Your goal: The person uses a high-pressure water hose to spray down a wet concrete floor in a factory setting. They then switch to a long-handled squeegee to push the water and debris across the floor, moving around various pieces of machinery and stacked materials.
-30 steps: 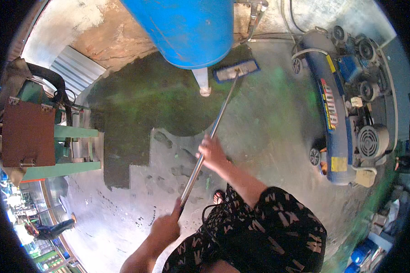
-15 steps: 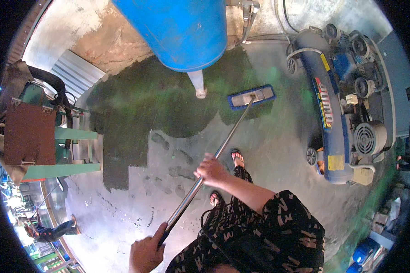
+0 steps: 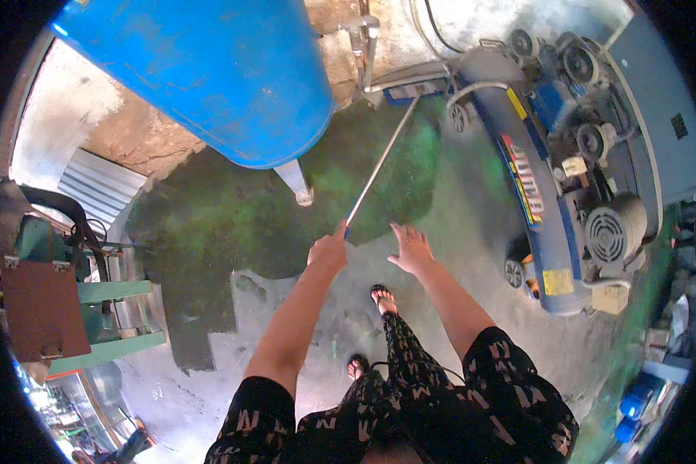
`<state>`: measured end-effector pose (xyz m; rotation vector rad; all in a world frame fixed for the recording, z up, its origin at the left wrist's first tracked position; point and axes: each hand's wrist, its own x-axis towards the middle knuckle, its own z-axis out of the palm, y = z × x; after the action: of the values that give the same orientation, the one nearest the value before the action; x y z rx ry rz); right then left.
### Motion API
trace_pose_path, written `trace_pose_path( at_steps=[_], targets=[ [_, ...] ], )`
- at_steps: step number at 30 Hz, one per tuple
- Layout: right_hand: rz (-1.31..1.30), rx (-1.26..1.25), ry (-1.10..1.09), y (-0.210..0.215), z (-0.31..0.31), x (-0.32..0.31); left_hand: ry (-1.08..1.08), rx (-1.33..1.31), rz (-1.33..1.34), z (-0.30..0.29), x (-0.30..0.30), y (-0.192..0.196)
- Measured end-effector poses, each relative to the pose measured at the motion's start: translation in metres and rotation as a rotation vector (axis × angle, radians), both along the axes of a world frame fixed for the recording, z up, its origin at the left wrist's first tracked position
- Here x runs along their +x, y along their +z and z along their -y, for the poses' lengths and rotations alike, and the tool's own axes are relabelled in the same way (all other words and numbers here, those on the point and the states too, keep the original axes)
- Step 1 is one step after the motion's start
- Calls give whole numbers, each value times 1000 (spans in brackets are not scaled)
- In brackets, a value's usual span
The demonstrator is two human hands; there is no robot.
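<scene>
A flat mop [image 3: 381, 162] with a long metal handle stretches away from me. Its blue-edged mop head [image 3: 419, 91] lies on the floor at the far side, close to the foot of the wall. My left hand [image 3: 329, 252] is wrapped round the near end of the handle. Off to the handle's right, my right hand [image 3: 412, 249] hangs in the air with its fingers spread and nothing in them. Dark, wet-looking green floor [image 3: 286, 232] spreads under and around the handle.
A large blue tank [image 3: 232, 85] on a pale leg stands at the far left. An air compressor [image 3: 530, 209] with wheels and motors lines the right. A green metal frame [image 3: 116, 348] with a brown panel is at left. Another person [image 3: 127, 445] shows at the lower left edge.
The mop head has slid farther away to the wall. My right hand has let go of the handle and opened. My left hand has moved forward, still gripping it.
</scene>
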<state>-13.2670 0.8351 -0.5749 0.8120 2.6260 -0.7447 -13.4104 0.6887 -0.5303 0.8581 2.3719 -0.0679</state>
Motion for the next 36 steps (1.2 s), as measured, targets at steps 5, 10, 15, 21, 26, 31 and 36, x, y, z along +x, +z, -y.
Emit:
trace_pose_path(
  at_steps=[5, 10, 15, 21, 26, 31, 36],
  targets=[
    [-82, -26, 12, 1, 57, 12, 48, 94, 123, 102, 91, 28],
    [-360, 25, 334, 1, 140, 18, 102, -110, 336, 244, 174, 168],
    [-445, -90, 567, 32, 206, 34, 281, -205, 499, 302, 170, 293],
    [-429, -86, 565, -4, 131, 32, 220, -65, 508, 263, 134, 238],
    [-210, 291, 465, -128, -16, 21, 83, 115, 477, 152, 114, 77],
    [-49, 419, 332, -227, -99, 35, -63, 265, 570, 87, 138, -110],
    [-217, 378, 183, -279, -53, 103, -131, 164, 768, 135, 170, -159]
  ],
)
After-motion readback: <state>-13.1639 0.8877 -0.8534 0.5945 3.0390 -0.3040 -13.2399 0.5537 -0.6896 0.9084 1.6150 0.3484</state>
